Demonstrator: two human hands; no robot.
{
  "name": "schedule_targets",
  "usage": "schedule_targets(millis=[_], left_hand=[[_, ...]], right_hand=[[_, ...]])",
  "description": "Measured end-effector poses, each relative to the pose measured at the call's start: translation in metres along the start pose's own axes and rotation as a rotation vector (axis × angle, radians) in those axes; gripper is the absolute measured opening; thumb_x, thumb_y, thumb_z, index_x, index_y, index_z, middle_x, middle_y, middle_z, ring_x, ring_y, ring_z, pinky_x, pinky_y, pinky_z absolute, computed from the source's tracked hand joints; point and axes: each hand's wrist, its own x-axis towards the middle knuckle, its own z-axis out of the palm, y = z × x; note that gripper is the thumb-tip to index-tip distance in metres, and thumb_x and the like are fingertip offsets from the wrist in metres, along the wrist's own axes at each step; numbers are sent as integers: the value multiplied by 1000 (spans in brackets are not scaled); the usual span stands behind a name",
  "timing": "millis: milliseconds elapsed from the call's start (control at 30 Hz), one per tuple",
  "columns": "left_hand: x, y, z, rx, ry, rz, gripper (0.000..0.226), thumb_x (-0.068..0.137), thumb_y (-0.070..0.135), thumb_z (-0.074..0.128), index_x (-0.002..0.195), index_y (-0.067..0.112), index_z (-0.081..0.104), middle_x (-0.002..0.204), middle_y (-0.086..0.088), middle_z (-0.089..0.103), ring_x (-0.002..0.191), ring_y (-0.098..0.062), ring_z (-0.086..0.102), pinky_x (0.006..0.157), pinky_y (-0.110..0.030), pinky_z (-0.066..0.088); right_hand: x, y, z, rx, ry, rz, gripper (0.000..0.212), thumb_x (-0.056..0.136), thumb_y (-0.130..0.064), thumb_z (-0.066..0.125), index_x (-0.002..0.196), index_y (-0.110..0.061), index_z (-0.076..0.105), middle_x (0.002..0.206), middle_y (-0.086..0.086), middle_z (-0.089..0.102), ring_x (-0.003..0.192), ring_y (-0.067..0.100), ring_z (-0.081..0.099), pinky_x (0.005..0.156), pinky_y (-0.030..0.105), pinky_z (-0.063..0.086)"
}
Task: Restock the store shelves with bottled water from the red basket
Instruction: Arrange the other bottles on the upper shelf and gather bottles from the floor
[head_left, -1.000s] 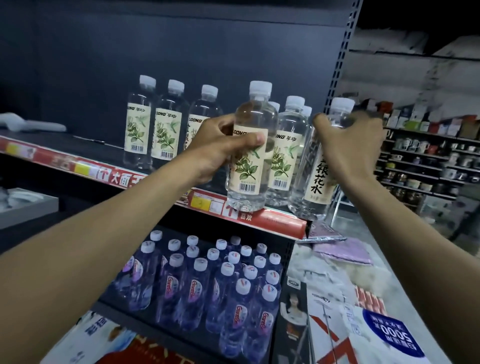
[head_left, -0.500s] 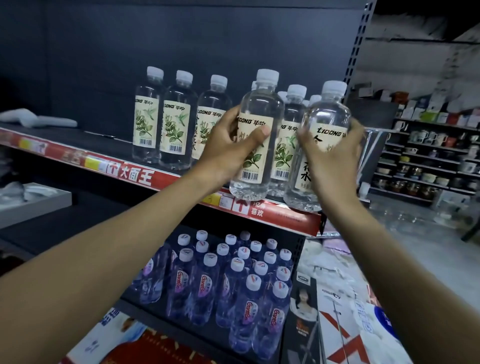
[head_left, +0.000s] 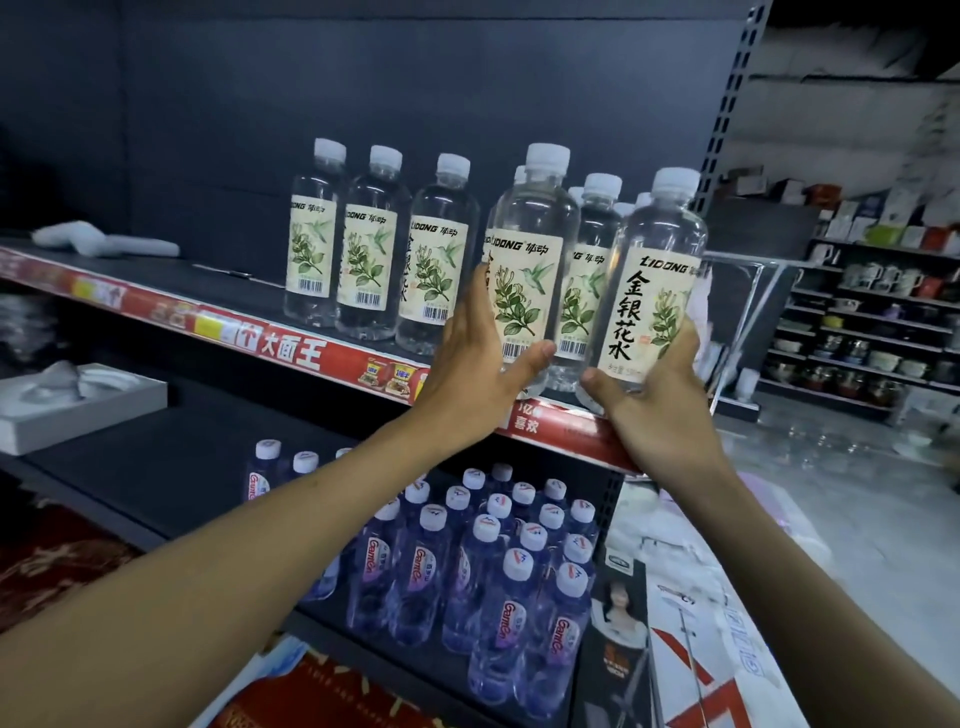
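Clear plastic water bottle (head_left: 535, 228) with a leaf label sits in left hand (head_left: 472, 374), thumb across the barcode and fingers curled behind it, upright at the front edge of upper shelf (head_left: 223, 291), just right of three matching bottles (head_left: 371, 249) standing in a row. Meanwhile right hand (head_left: 660, 410) wraps second bottle (head_left: 660, 244) low on its label, slightly tilted, just beside the first; can't tell if either base touches down. Below, purple-tinted bottles (head_left: 498, 571) are packed tight.

Left hand (head_left: 470, 376), right hand (head_left: 661, 415) — raised, curled
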Motion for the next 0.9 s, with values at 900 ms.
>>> schedule_targets(millis=[900], left_hand=[[16, -6, 2, 226, 41, -140, 84, 95, 58, 33, 153, 19, -14, 154, -10, 20, 140, -29, 26, 111, -42, 32]], right_hand=[[-1, -12, -2, -217, 31, 100, 107, 83, -55, 68, 155, -20, -4, 153, 20, 31, 130, 38, 47, 109, 50, 40]])
